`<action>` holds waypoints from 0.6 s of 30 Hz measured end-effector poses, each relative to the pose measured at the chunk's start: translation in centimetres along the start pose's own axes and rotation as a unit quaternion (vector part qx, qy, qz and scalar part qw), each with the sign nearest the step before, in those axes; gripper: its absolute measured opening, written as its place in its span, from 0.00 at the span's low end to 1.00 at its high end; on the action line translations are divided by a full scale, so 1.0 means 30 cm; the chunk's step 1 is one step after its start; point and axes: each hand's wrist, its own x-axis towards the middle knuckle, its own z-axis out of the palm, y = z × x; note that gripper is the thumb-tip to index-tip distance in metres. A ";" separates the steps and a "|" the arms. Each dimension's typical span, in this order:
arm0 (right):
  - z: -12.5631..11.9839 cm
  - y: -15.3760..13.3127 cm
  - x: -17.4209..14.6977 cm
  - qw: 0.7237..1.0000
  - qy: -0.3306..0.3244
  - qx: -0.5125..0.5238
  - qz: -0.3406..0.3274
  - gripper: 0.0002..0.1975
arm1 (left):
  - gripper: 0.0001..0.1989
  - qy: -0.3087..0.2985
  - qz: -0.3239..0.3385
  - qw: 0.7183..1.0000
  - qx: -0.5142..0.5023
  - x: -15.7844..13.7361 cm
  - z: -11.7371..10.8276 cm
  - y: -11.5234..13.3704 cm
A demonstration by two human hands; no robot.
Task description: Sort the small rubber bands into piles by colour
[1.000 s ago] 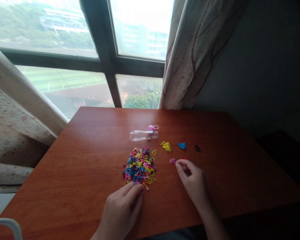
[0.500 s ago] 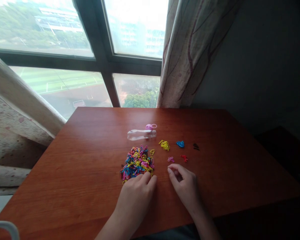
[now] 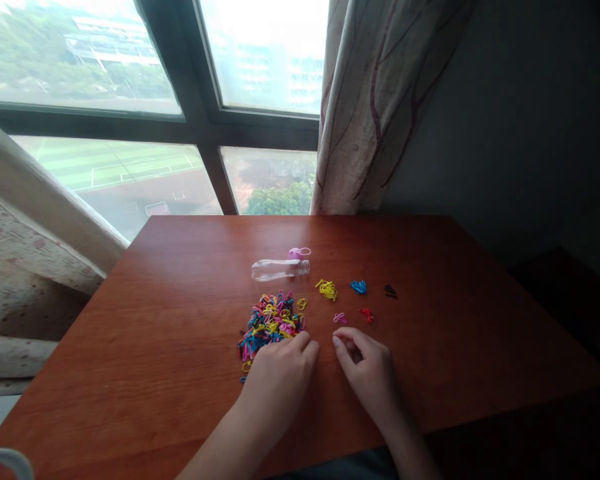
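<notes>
A mixed heap of small coloured loop-shaped clips point(image 3: 273, 320) lies on the table, partly behind my left hand point(image 3: 285, 370). That hand is closed over the heap's near right edge. Its fingertips are hidden, so anything between them does not show. To its right, my right hand point(image 3: 363, 353) rests with thumb and forefinger pinched together; whatever they hold is too small to make out. Just beyond its fingertips lie a few pink clips point(image 3: 339, 318) and red clips point(image 3: 366, 315). Farther back are yellow clips point(image 3: 327, 289), blue clips point(image 3: 359, 287) and dark clips point(image 3: 391, 291).
A clear bottle point(image 3: 280, 269) lies on its side behind the heap, beside a pink cap with a loop point(image 3: 299, 253). The brown wooden table point(image 3: 145, 333) reaches back to a window with curtains point(image 3: 355, 133). A pale curved bar point(image 3: 10, 457) shows at lower left.
My left hand has moved slightly right and away from me along the heap's edge, uncovering a few clips at its near left. My right hand stays pinched in nearly the same place.
</notes>
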 end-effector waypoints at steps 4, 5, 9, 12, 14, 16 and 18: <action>-0.002 -0.002 0.003 1.000 -0.006 0.007 0.000 0.10 | 0.09 0.076 -0.013 0.995 -0.058 0.102 -0.038 -0.038; -0.003 -0.002 0.004 1.000 -0.005 0.009 -0.002 0.10 | 0.10 0.081 -0.015 0.994 -0.071 0.139 -0.052 -0.048; -0.003 -0.003 0.003 1.000 -0.001 0.021 -0.003 0.10 | 0.10 0.086 -0.019 0.993 -0.076 0.287 -0.084 -0.077; -0.002 -0.005 0.001 1.000 0.002 0.025 -0.001 0.10 | 0.09 0.079 -0.020 0.994 -0.072 0.361 -0.071 -0.083; -0.002 -0.006 0.000 1.000 0.002 0.024 -0.002 0.09 | 0.09 0.075 -0.024 0.995 -0.069 0.384 -0.055 -0.085; -0.001 -0.007 0.000 1.000 0.002 0.024 -0.001 0.09 | 0.08 0.076 -0.026 0.994 -0.068 0.387 -0.044 -0.090; -0.001 -0.007 0.001 1.000 0.002 0.027 -0.001 0.09 | 0.08 0.085 -0.028 0.993 -0.071 0.373 -0.043 -0.099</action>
